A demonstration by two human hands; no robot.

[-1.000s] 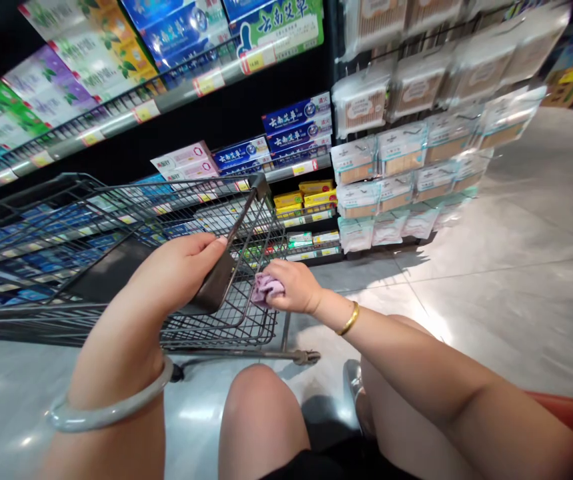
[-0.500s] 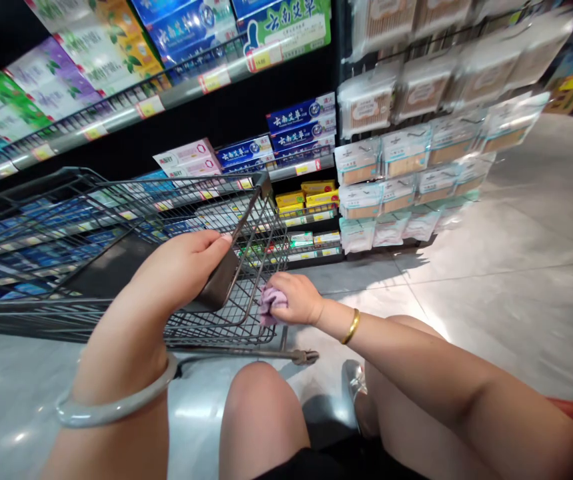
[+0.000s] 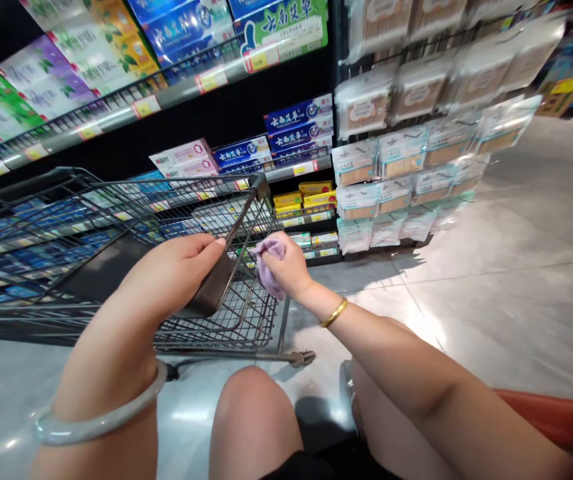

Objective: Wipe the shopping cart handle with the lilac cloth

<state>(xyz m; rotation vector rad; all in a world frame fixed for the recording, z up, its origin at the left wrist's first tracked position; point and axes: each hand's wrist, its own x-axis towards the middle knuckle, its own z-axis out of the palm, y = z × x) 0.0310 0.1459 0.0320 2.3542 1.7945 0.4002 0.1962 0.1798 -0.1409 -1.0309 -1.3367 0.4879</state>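
Note:
A dark wire shopping cart stretches across the left half of the view. My left hand is closed on the cart's near end, with the thumb along the rim and a dark flat panel under the fingers; the fingertips are hidden. In my right hand is a bunched light purple cloth, pressed against or just beside the wire end of the cart. I cannot tell whether the cloth touches the wires.
Shelves of boxed goods stand behind the cart. Hanging clear packs fill the rack to the right. A cart wheel rests on the shiny grey floor near my knees. Something red shows at lower right.
My right hand has moved up and slightly left with the cloth, along the cart's wire end. My left hand keeps its hold on the cart.

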